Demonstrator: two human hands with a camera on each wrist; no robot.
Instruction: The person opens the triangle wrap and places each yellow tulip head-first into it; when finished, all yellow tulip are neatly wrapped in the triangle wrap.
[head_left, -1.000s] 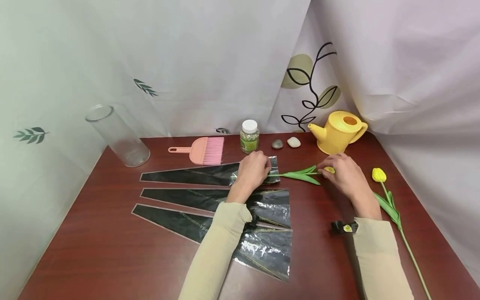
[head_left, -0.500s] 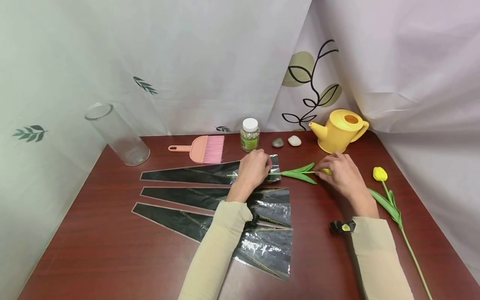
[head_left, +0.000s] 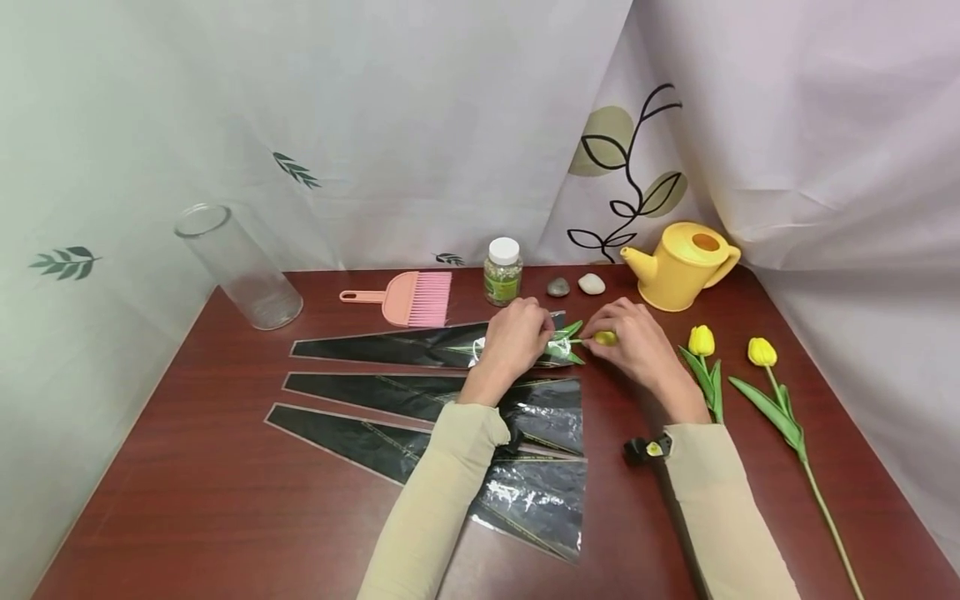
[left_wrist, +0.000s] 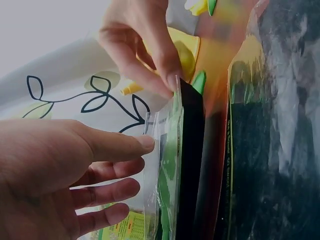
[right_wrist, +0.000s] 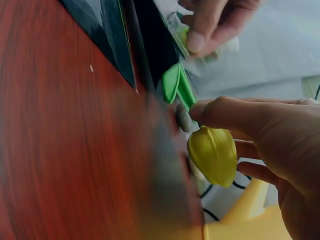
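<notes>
A yellow tulip (right_wrist: 214,156) lies stem-first in the farthest black-and-clear flower sleeve (head_left: 390,347), its green leaves partly inside the mouth. My right hand (head_left: 633,343) pinches the stem just below the bloom, close to that opening. At the sleeve's open end, my left hand (head_left: 513,337) pinches the clear upper layer between thumb and forefinger. The left wrist view shows this clear film lifted off the black back (left_wrist: 191,160), with green leaf between the layers. The left hand's other fingers are spread loosely beside the film.
Two more sleeves (head_left: 337,387) lie flat nearer me. Two tulips (head_left: 761,352) lie to the right. Along the back stand a glass cylinder vase (head_left: 251,279), a pink dustpan with brush (head_left: 405,298), a jar (head_left: 502,273), two stones (head_left: 591,284) and a yellow watering can (head_left: 675,271).
My right hand has moved left with the tulip, sliding its stem and leaves deeper into the sleeve. My left hand stays at the sleeve's mouth. A tulip behind the right arm has come into sight.
</notes>
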